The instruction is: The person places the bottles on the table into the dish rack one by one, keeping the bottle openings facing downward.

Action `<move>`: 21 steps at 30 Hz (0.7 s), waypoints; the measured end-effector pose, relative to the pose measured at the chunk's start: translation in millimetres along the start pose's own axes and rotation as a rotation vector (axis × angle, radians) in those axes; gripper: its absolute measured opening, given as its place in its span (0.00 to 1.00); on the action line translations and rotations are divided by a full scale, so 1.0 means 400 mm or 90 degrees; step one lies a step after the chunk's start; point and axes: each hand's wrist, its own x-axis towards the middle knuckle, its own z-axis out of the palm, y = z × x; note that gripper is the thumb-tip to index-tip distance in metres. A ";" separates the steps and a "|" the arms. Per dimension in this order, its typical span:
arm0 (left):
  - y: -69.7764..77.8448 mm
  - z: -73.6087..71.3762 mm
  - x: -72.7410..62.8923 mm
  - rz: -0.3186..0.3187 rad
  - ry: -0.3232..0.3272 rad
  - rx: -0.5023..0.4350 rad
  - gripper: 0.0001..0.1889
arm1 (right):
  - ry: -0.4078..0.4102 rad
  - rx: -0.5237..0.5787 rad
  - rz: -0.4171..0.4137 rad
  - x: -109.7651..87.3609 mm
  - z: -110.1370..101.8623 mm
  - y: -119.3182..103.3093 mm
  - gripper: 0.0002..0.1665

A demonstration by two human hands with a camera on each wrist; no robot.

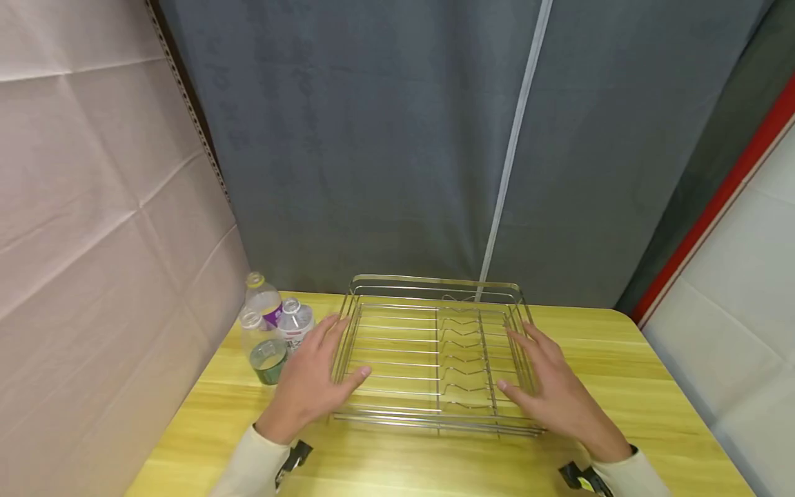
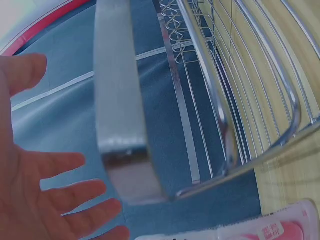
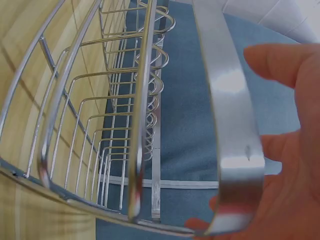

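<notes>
Two spread hands, left (image 1: 315, 376) and right (image 1: 553, 388), flank a wire rack (image 1: 437, 366) on the table (image 1: 621, 407) near three bottles (image 1: 295, 322).

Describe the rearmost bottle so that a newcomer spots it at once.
On the wooden table, look just left of the wire rack, where three clear bottles stand clustered. The one meant is at the back, nearest the grey curtain. Its yellow cap sets it apart, as the two other bottles have pale caps.
</notes>
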 end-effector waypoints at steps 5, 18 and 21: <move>-0.009 -0.012 -0.014 -0.009 0.050 -0.032 0.50 | 0.025 0.013 0.023 -0.009 -0.007 0.006 0.48; -0.063 -0.024 -0.056 -0.097 0.193 -0.128 0.42 | 0.035 0.086 0.102 -0.023 -0.015 0.043 0.45; -0.075 -0.020 -0.066 -0.128 0.220 -0.153 0.40 | 0.030 0.103 0.122 -0.024 -0.012 0.052 0.44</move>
